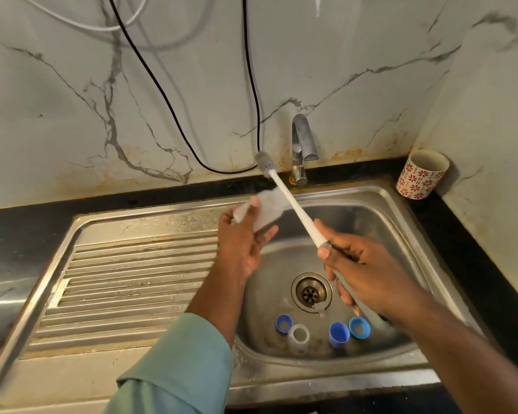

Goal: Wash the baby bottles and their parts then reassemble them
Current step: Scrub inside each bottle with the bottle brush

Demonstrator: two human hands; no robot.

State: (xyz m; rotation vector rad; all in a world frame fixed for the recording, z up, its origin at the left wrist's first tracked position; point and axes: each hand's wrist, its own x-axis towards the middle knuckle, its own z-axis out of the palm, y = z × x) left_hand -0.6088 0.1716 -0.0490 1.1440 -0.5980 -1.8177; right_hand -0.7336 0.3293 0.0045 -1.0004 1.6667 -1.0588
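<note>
**Bottle and brush held over the sink**

Landmark: drain (311,291) in the sink (380,204).

L to R: ribbed draining board (126,282), left of drain. 1 green sleeve (174,372) on the left arm. Left hand (242,238), up-left of drain, fingers wrapped round 1 clear bottle (266,209), tilted, blurred. 1 brush (293,204) runs from its grey tip, well above drain by the wall, down to the right hand (368,274), right of drain, fist closed on the handle. 1 tap (302,144) straight behind drain.

Below drain, on the sink floor, 4 small parts: blue ring (283,323), white cap (298,339), blue cap (339,334), blue ring (359,327). 1 tiny clear piece (320,309) at drain's lower edge; can't tell what.

Far right of drain, on the counter: 1 cup (421,174), red flower print.
</note>
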